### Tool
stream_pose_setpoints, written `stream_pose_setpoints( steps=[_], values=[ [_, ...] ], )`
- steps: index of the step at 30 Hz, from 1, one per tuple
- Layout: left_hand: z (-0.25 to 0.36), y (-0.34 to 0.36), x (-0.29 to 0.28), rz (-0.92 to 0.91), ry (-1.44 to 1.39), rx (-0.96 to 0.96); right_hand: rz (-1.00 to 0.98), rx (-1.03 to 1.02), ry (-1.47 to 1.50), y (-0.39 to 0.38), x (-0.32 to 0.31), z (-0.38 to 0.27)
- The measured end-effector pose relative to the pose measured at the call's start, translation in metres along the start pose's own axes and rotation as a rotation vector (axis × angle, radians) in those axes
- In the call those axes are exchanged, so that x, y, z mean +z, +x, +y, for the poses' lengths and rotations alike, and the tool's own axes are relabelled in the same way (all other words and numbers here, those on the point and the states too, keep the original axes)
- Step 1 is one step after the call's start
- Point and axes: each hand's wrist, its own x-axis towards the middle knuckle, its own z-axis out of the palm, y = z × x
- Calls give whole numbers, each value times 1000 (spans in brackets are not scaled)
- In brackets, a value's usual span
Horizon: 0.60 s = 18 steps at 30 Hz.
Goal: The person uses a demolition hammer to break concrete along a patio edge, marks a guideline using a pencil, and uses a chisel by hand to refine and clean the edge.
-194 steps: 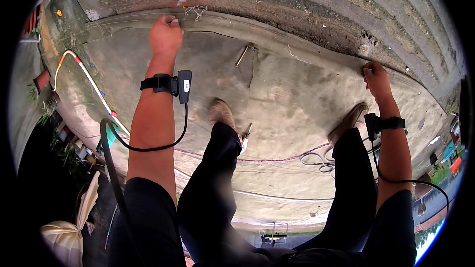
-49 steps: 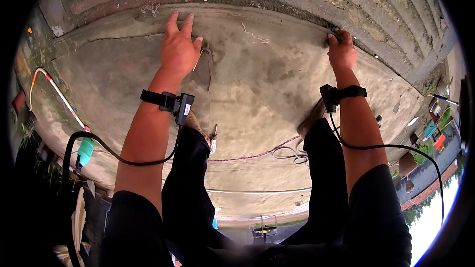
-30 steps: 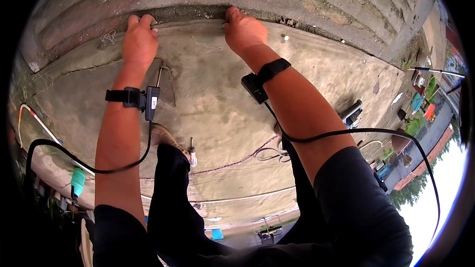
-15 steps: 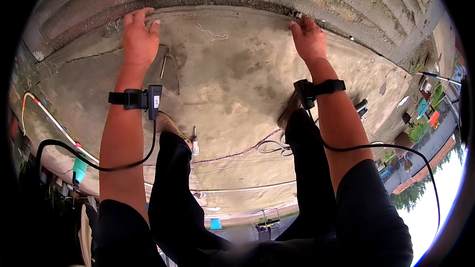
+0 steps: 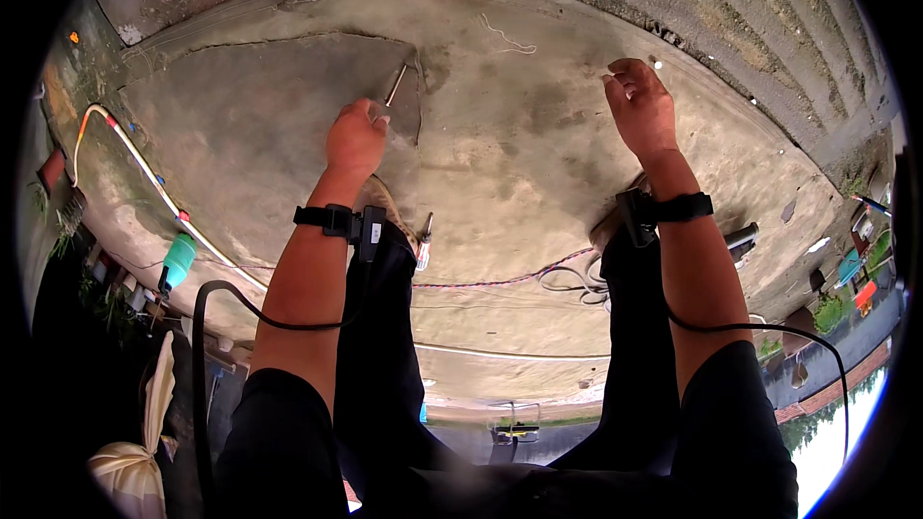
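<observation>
My left hand [image 5: 356,139] hovers over the concrete, with its fingers loosely curled and the thumb apart. Just beyond its fingertips lies a slim metal rod [image 5: 396,84], too small to name surely. Farther right, my right hand [image 5: 642,113] has bent fingers and a gap between them and the thumb. Nothing shows in either hand. A screwdriver [image 5: 424,245] with a clear and red handle lies beside my left foot. One thin pale string [image 5: 508,37] rests on the concrete between the hands, farther out.
Ridged ground [image 5: 711,14] borders the slab at the far side. A braided cord [image 5: 481,284] runs between my feet to a coiled grey strap [image 5: 574,284]. At left are a white pole [image 5: 144,168] and a green bottle-like thing [image 5: 179,259]. Black cables [image 5: 226,290] trail from my wrist straps.
Both hands have drawn back toward me from the slab's far edge, and their fingers are more curled. The view has shifted, so the ground things appear farther right.
</observation>
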Motion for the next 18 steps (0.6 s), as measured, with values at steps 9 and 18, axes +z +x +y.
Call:
stream_pose_setpoints(
  steps=[9, 18],
  values=[
    [18, 17, 13, 36, 112, -22, -347, 116, 206, -56, 75, -45],
    [38, -40, 11, -245, -516, 17, -496, 297, 548, -88, 99, -88]
  ],
)
